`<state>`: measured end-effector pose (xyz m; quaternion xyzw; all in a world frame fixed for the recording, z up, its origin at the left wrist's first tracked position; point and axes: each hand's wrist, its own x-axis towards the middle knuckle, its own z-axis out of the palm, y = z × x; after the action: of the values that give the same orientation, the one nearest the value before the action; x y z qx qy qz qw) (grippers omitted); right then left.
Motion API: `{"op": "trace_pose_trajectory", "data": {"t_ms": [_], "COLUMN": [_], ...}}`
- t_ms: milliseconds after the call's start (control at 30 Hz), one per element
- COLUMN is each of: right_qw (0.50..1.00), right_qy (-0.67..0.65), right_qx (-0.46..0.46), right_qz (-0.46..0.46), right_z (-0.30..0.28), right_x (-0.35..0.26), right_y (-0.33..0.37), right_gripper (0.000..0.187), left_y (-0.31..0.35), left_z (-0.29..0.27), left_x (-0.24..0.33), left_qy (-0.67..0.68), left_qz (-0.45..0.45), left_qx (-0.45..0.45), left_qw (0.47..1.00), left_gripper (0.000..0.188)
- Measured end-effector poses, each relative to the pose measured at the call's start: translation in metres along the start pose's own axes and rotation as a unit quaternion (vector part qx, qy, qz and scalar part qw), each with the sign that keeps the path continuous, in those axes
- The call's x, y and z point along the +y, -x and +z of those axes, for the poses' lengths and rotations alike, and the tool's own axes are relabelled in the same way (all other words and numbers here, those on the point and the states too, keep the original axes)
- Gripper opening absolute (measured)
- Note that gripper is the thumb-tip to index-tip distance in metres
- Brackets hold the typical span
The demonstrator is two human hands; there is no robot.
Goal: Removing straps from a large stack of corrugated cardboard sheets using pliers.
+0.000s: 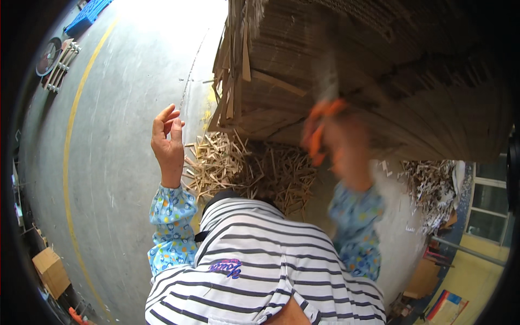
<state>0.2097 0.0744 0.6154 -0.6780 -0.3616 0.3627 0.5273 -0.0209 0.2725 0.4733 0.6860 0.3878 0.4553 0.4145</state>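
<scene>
A tall stack of brown cardboard sheets [411, 119] fills the upper right, its layered edges toward me. My right hand [351, 149], smeared by motion, is closed round an orange-handled tool [316, 143]. The tool's pale, flat blade points away from me against the stack; blur hides its exact kind. Left of the stack, my left hand [169, 143] is raised over the floor with nothing in it. Its fingers are loosely bent and the thumb stands apart. Patterned blue sleeves cover both forearms. A loose strip of cardboard [279, 82] sticks out across the stack's side.
Narrow cardboard scraps [216, 162] lie heaped on the floor below the stack. Another scrap heap [433, 189] sits at the right, near a window [487, 200]. A yellow line [67, 157] runs along the grey floor. Far left are a cardboard box [51, 272] and a blue pallet [86, 16].
</scene>
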Motion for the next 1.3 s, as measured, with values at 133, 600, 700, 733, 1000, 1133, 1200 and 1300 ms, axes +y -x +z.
{"op": "trace_pose_trajectory", "data": {"t_ms": [133,600,700,733,1000,1133,1200,1300], "right_qw": [0.966,0.998,0.997,0.996,0.979,0.981,0.973,0.947], "right_qy": [-0.006,-0.002,-0.013,-0.032,-0.091,0.037,0.036,0.095], "right_qx": [-0.147,0.063,0.078,0.087,-0.11,-0.168,-0.203,-0.289], "right_qz": [0.211,-0.019,-0.01,0.002,0.147,0.09,0.101,0.1], "right_z": [0.046,-0.033,-0.028,-0.024,0.046,0.058,0.06,0.033], "right_x": [0.133,-0.042,-0.045,-0.046,0.065,0.057,0.051,0.039], "right_y": [0.04,-0.038,-0.042,-0.041,-0.017,-0.005,0.016,0.042], "right_gripper": [0.025,0.035,0.031,0.029,0.021,0.021,0.021,0.024], "left_y": [-0.006,0.001,0.001,-0.001,-0.007,0.0,0.002,-0.012], "left_z": [0.017,0.009,0.007,0.006,0.03,0.042,0.044,0.048], "left_x": [0.001,-0.009,-0.013,-0.012,0.031,0.067,0.071,0.041], "left_qy": [0.007,0.013,0.013,0.006,-0.028,0.149,0.249,0.223], "left_qz": [-0.013,-0.023,-0.028,-0.031,0.251,0.231,0.031,0.048], "left_qx": [-0.006,-0.027,-0.019,-0.022,-0.048,-0.118,-0.118,-0.066], "left_qw": [1.0,0.999,0.999,0.999,0.966,0.954,0.961,0.971], "left_gripper": [0.028,0.03,0.03,0.032,0.099,0.095,0.084,0.064]}}
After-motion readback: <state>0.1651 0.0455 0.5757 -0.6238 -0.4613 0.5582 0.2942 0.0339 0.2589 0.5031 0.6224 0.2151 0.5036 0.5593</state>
